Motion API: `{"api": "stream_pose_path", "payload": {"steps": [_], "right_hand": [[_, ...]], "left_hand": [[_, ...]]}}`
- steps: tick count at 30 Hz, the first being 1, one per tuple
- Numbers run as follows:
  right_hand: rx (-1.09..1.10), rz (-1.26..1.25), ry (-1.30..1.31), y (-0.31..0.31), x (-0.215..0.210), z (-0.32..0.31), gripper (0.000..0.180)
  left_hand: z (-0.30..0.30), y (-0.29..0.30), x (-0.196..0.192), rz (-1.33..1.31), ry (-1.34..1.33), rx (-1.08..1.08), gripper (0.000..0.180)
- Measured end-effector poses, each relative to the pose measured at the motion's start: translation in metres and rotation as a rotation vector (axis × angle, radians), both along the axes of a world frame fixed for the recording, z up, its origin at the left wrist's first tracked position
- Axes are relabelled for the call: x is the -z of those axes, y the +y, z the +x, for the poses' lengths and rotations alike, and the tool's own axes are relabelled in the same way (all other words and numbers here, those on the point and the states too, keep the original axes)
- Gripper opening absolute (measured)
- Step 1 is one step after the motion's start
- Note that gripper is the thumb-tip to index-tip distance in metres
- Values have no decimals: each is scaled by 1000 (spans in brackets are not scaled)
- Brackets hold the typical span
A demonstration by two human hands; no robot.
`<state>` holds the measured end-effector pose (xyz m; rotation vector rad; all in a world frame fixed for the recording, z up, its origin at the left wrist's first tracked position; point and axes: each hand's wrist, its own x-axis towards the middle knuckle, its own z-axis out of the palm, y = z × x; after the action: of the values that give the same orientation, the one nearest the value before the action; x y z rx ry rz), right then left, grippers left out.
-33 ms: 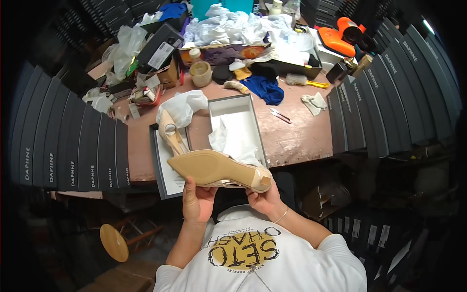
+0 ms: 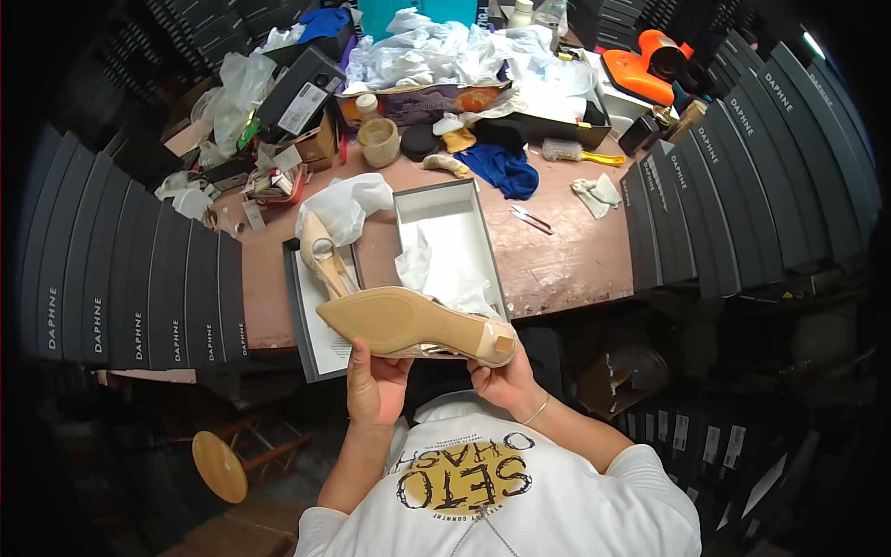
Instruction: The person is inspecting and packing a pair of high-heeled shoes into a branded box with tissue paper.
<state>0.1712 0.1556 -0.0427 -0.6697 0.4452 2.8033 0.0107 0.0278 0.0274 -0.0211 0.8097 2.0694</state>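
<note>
Between my two hands a beige pointed-toe shoe (image 2: pixel 399 321) is held sideways with its tan sole up, toe to the left and low heel to the right. My left hand (image 2: pixel 374 384) grips it near the front, thumb at the sole's edge. My right hand (image 2: pixel 506 379) is closed around the heel end, fingers partly hidden beneath. Behind it, a matching shoe (image 2: pixel 322 243) rests in a dark-edged box part (image 2: pixel 302 318) on the left, beside white tissue (image 2: pixel 345 204). An open shoebox half (image 2: pixel 476 218) with crumpled tissue (image 2: pixel 436 274) lies to the right.
Grey shoeboxes stand in rows at left (image 2: pixel 121 269) and right (image 2: pixel 733 186). On the pink table (image 2: pixel 566 265) are small scissors (image 2: pixel 532 220), a yellow-handled brush (image 2: pixel 585 153), a blue cloth (image 2: pixel 506 172) and a jar (image 2: pixel 379 144). A round stool (image 2: pixel 220 466) stands lower left.
</note>
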Motion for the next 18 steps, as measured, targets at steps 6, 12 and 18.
{"api": "stream_pose_path", "payload": {"steps": [6,12,18], "right_hand": [[18,38,-46,-1,-7,0,48],[11,67,-37,2,-9,0,41],[3,316,-155,22,-43,-4,41]], "left_hand": [[-1,0,3,-14,-18,9,50],[-1,0,5,6,-15,14,54],[-1,1,-6,27,-84,37,52]]}}
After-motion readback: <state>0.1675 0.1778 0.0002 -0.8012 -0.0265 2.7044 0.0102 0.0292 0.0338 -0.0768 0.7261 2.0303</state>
